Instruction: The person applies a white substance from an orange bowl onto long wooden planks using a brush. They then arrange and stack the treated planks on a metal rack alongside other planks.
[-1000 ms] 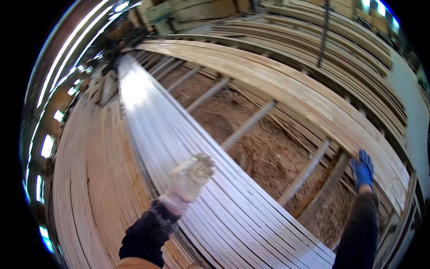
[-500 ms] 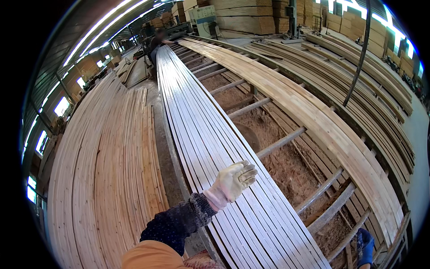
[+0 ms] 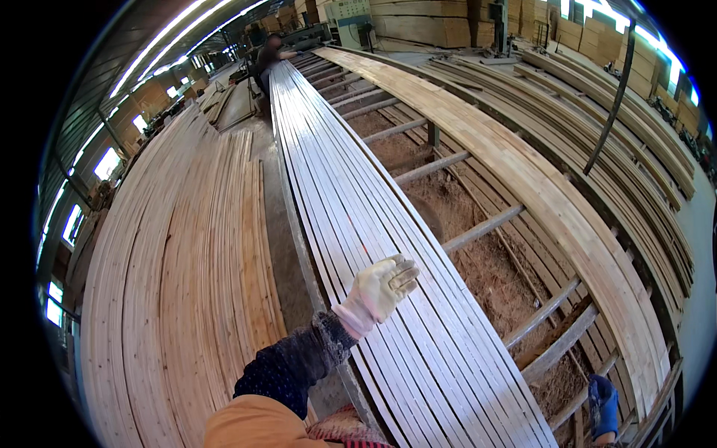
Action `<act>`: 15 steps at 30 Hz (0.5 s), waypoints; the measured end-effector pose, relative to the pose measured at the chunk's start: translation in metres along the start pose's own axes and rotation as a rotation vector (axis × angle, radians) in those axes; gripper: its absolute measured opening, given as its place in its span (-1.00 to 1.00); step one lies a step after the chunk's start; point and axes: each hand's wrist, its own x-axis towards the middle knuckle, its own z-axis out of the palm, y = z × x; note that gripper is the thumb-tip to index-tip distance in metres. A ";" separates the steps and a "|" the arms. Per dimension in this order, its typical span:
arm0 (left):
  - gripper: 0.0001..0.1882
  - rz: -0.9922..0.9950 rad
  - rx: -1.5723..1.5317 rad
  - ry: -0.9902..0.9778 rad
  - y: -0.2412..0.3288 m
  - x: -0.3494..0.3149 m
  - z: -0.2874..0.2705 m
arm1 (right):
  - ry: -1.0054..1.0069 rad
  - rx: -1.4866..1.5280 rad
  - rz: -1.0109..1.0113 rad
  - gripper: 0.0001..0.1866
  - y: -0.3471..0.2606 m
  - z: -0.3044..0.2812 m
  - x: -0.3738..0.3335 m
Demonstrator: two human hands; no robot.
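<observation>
My left hand, in a whitish work glove, reaches over a long row of narrow boards with shiny white top faces. Its fingers are stretched out side by side, slightly bent, with nothing held. Whether it touches the boards, I cannot tell. At the lower right, my right hand shows small in a blue and dark glove, near the frame's metal rollers. Its fingers are too unclear to read.
A wide pale jointed wood panel lies along the rollers' right side. Loose planks cover the left, more stacked planks the right. At the row's far end stands another person. Sawdust lies beneath the rollers.
My left hand has shifted slightly left and up in the picture, still stretched out over the white boards. The far end of the scene sits higher in the view.
</observation>
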 end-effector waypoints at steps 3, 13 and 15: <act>-0.69 0.004 0.016 -0.032 0.004 0.008 -0.008 | -0.046 -0.034 -0.023 -0.77 -0.020 0.005 -0.003; -0.49 0.036 0.138 0.106 -0.002 0.029 -0.012 | -0.294 0.029 0.134 -0.79 -0.006 0.027 -0.002; -0.47 0.043 0.195 0.118 -0.006 0.045 -0.012 | -0.384 -0.180 0.144 -0.77 -0.007 0.040 0.001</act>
